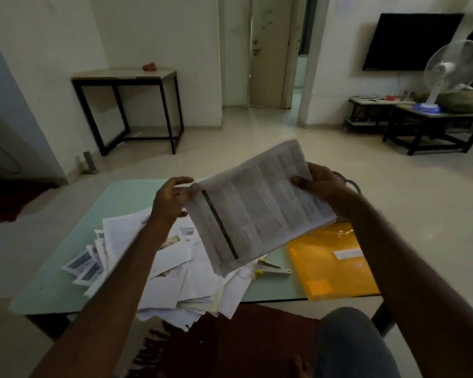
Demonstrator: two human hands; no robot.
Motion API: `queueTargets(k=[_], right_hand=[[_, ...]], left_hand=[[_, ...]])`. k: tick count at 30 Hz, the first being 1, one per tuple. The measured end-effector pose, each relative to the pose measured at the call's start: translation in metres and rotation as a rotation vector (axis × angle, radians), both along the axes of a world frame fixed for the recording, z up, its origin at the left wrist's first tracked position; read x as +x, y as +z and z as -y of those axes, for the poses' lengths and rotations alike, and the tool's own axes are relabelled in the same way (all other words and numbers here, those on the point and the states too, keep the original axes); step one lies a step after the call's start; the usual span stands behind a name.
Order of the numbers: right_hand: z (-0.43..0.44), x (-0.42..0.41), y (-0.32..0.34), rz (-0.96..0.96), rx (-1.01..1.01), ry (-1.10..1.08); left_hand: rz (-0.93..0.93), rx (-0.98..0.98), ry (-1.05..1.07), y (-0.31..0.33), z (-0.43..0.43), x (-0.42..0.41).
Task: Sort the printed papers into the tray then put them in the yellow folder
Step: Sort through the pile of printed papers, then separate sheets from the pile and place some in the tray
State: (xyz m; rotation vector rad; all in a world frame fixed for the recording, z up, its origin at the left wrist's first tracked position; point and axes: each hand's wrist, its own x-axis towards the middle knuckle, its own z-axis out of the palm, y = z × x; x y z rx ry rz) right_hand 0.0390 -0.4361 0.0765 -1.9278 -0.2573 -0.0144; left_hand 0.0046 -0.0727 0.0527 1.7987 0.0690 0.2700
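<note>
Both hands holding a stack of white printed papers [260,211] above the pale green surface [120,199].
The left hand [172,199] pinches the stack's left corner; the right hand [321,184] grips its far right edge, fingers curled round the sheets. The tilted stack is clear of the surface. Beneath it lies a loose heap of white printed sheets [175,271], overhanging the near edge. The translucent yellow plastic folder [332,266] lies flat to the heap's right.

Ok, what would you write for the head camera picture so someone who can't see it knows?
A person's left hand and right hand hold a stack of printed papers up over a pale green table. Under it lies a messy pile of loose papers, with a yellow folder flat on the table to the right.
</note>
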Motion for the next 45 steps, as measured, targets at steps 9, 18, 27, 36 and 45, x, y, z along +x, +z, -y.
queueTargets(k=[9,18,27,36,45], right_hand=[[0.087,0.038,-0.033,-0.072,0.148,-0.309],[0.152,0.136,-0.066,-0.071,-0.316,-0.501],[0.166,0.187,-0.127,-0.046,-0.586,-0.531],[0.087,0.118,-0.105,0.118,-0.334,-0.516],[-0.114,0.003,-0.111,0.009,-0.240,-0.124]], left_hand=[[-0.129,-0.244,-0.016,-0.062,0.147,0.053],[-0.194,-0.061,0.031,-0.076,0.241,0.186],[-0.395,0.044,-0.166,-0.115,0.254,0.231],[-0.262,-0.057,-0.118,-0.061,0.192,0.180],[-0.230,0.112,0.013,-0.039,0.003,0.031]])
